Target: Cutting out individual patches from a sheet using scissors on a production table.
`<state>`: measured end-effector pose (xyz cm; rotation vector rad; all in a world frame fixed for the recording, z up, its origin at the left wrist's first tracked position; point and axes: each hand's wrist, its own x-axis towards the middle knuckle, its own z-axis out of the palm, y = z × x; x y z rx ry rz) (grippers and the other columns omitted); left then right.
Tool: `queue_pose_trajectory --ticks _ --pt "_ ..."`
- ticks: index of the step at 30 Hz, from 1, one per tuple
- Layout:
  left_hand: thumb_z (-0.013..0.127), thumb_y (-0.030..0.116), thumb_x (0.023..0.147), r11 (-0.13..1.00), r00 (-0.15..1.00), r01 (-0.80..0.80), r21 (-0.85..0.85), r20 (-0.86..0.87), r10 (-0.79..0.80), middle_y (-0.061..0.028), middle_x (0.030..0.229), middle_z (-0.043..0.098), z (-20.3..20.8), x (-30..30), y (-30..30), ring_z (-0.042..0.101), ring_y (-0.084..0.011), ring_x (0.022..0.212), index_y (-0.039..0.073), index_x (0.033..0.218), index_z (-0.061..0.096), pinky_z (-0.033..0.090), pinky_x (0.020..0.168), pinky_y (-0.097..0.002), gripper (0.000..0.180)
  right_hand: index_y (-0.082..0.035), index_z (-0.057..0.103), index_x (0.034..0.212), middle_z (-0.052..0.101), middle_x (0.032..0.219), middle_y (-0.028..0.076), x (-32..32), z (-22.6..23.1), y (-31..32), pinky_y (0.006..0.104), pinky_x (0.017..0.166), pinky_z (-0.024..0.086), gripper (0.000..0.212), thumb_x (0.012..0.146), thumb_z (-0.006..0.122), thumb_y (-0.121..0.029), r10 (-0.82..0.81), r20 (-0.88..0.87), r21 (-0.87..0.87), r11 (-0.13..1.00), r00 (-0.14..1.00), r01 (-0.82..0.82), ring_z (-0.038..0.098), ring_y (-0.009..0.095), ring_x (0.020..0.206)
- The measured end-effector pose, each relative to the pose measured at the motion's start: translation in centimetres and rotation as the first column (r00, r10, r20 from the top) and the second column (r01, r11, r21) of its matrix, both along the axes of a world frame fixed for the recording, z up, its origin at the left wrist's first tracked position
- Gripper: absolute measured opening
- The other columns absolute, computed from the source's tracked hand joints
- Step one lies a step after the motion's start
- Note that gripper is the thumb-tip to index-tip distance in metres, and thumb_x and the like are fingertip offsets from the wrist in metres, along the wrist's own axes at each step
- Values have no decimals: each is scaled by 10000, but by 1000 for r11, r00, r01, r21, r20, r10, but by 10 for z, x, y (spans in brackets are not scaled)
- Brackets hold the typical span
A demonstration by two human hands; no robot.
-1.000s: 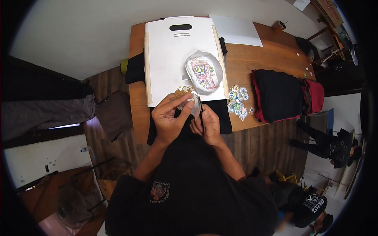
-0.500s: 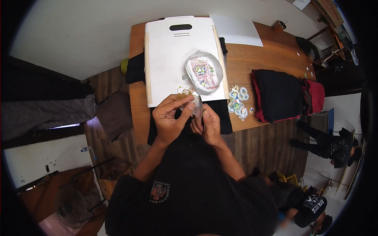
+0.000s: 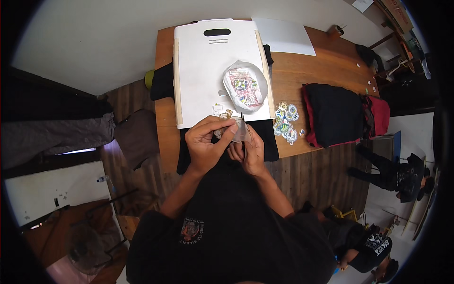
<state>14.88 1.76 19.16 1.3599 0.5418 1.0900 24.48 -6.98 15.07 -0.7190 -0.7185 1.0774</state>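
Observation:
My left hand [image 3: 204, 144] and my right hand [image 3: 251, 151] meet over the near edge of a white board [image 3: 201, 71]. Together they pinch a small clear film with a sticker-like piece [image 3: 235, 128] held just above a black cloth [image 3: 268, 142]. A dark thin tool seems to stand in my right hand, but it is too small to be sure. On the board lies a round clear bag of colourful stickers [image 3: 245, 87]. Two small pieces [image 3: 222, 109] rest on the board by my fingertips.
A pile of loose round stickers [image 3: 285, 123] lies on the wooden table [image 3: 326, 61] to the right. Folded black and red garments [image 3: 340, 113] sit further right. A white sheet [image 3: 283, 35] lies at the far edge. Another person sits at lower right [image 3: 364, 241].
My hands have shifted only slightly; the fingers keep working the small film piece between them, and its tilt has changed a little.

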Motion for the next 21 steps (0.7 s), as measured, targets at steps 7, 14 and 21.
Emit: queue_pose_trajectory --ticks 7,14,21 --pt "707 -96 803 1000 1000 -17 -24 9 18 -108 875 680 -3 1 -1 651 -118 801 -78 972 706 516 705 -210 170 10 459 1142 315 522 -25 0 4 1 227 424 266 339 1048 390 -308 -6 -36 -32 999 999 5 280 65 399" --pt "710 -94 802 999 1000 -27 -17 -1 27 -110 877 681 -1 2 0 654 -124 814 -77 974 710 518 710 -214 173 19 459 1147 315 522 -24 0 7 0 226 429 271 356 1043 400 -316 6 -49 -47 999 999 -9 282 66 402" --pt "703 -84 812 1000 1000 -11 -9 -13 11 -111 904 679 -1 -1 1 653 -120 825 -74 998 709 516 715 -208 186 6 471 1125 313 519 -29 1 1 -1 225 429 265 337 1056 363 -306 22 -1 -5 1000 1000 -22 275 65 397"
